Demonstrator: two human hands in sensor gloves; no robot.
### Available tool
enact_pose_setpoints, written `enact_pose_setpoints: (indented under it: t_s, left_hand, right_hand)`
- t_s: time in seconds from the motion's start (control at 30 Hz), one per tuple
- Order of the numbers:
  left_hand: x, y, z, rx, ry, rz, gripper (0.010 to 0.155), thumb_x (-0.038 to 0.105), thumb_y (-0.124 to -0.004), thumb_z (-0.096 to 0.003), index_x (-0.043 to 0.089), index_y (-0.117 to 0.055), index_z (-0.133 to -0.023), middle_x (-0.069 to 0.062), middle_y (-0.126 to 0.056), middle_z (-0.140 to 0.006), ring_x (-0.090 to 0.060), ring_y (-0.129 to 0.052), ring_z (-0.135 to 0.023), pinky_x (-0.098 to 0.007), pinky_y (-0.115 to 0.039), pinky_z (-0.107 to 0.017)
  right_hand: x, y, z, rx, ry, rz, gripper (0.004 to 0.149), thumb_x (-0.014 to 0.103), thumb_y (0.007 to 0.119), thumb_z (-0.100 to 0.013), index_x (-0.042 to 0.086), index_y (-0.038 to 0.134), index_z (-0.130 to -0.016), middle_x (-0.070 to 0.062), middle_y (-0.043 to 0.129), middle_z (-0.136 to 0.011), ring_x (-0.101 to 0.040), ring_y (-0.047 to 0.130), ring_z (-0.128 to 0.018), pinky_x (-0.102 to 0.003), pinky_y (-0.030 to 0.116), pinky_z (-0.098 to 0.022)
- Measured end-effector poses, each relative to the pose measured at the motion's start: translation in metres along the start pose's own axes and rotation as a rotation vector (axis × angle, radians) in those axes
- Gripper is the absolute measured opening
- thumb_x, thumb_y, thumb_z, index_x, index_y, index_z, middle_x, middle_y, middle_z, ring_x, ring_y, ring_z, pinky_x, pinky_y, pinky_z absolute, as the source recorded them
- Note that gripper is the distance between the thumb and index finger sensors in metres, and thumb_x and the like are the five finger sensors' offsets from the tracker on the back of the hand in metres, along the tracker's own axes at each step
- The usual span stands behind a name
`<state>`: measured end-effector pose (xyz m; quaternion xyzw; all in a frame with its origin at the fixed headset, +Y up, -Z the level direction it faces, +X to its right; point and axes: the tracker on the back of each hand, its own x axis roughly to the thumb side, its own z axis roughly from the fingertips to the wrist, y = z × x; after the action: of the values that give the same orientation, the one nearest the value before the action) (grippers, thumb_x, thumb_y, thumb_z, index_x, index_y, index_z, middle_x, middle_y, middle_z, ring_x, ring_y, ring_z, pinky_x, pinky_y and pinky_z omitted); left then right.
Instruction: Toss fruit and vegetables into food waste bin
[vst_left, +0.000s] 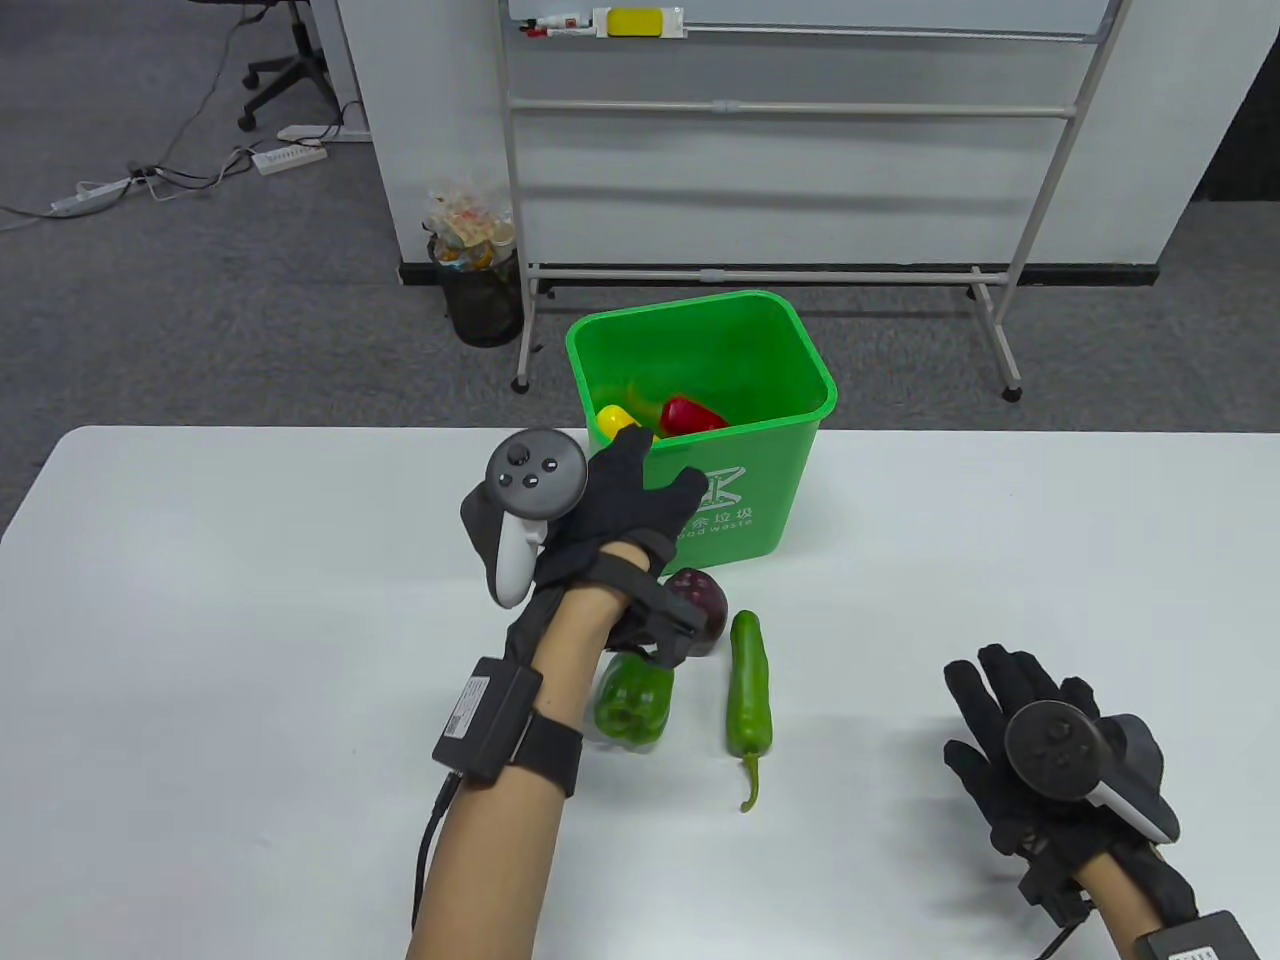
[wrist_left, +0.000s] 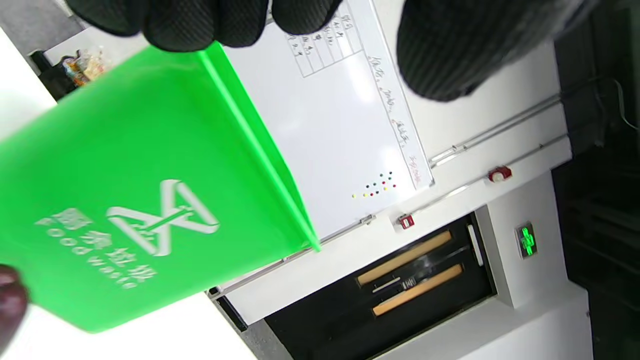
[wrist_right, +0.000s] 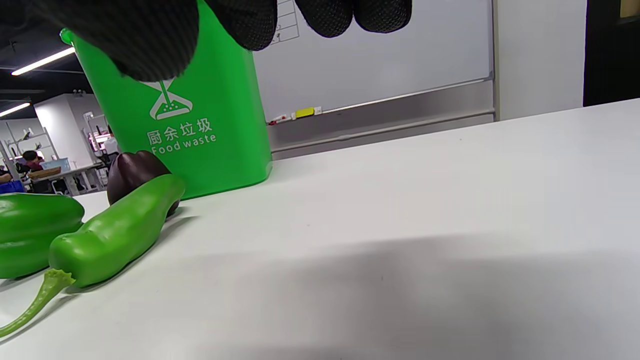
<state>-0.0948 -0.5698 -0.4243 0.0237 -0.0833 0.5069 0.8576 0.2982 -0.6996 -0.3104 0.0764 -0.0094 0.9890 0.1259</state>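
Table view: left hand (vst_left: 600, 510) raised at the near rim of the green food waste bin (vst_left: 760, 340), fingers spread, holding nothing. A red pepper (vst_left: 688, 413) and a yellow one (vst_left: 615, 418) lie inside, seen only from above. Right hand (vst_left: 1030, 740) rests flat on the table (vst_left: 200, 600), fingers apart. Right wrist view alone reads the "Food waste" label; green bell pepper (wrist_right: 30, 230), long green pepper (wrist_right: 115, 230) and dark purple vegetable (wrist_right: 132, 172) lie before the bin.

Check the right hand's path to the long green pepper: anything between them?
Nothing visible. The right hand rests open on the table, with bare tabletop between it and the long green pepper. The green bell pepper and dark purple vegetable lie beyond it.
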Motion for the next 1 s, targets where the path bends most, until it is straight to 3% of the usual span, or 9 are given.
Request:
enact_pose_setpoints:
  t_s: [0.23,0.4,0.53,0.83,1.0]
  left_hand:
    - [-0.027,-0.031,0.059,0.095,-0.117,-0.312,0.071,0.049,-0.078,-0.0437,0.006,-0.063,-0.098,-0.031,-0.067,-0.099,-0.052,-0.081,-0.076,-0.058,-0.073,-0.053]
    - [-0.049,-0.072,0.078,0.043,-0.131,-0.619,0.071,0.050,-0.079,-0.0428,0.010,-0.063,-0.099,-0.031,-0.061,-0.103,-0.062,-0.072,-0.084,-0.069,-0.066,-0.059]
    - [-0.086,-0.105,0.083,-0.067,-0.020,-0.879,0.078,0.056,-0.079,-0.0413,0.015,-0.054,-0.104,-0.035,-0.047,-0.108,-0.068,-0.063,-0.088,-0.073,-0.061,-0.061]
    - [-0.138,-0.124,0.079,-0.116,0.163,-0.947,0.095,0.066,-0.074,-0.0370,0.024,-0.025,-0.107,-0.041,-0.023,-0.106,-0.076,-0.056,-0.087,-0.078,-0.059,-0.059]
    - [-0.143,-0.126,0.078,-0.083,0.159,-0.965,0.090,0.060,-0.079,-0.0388,0.027,-0.028,-0.106,-0.039,-0.033,-0.105,-0.067,-0.068,-0.085,-0.072,-0.066,-0.059]
  right_hand:
    - [0.003,0.001,-0.001,0.001,-0.005,0.004,0.078,0.050,0.073,-0.042,0.027,0.041,-0.110,-0.009,0.032,-0.117,-0.042,0.037,-0.114,-0.076,0.027,-0.075]
    - [0.007,0.005,-0.001,0.010,-0.016,0.030,0.078,0.050,0.073,-0.042,0.027,0.041,-0.110,-0.010,0.032,-0.117,-0.042,0.038,-0.114,-0.076,0.028,-0.075]
    - [0.007,0.005,0.000,0.007,-0.020,0.030,0.078,0.050,0.073,-0.043,0.027,0.041,-0.110,-0.010,0.032,-0.117,-0.042,0.039,-0.114,-0.076,0.028,-0.075]
    - [0.006,0.004,0.000,0.011,-0.026,0.021,0.078,0.050,0.073,-0.043,0.027,0.042,-0.110,-0.010,0.032,-0.117,-0.042,0.039,-0.113,-0.076,0.028,-0.075]
    - [0.005,0.004,0.001,0.008,-0.029,0.014,0.078,0.050,0.074,-0.042,0.027,0.042,-0.110,-0.010,0.032,-0.117,-0.042,0.038,-0.114,-0.076,0.028,-0.075]
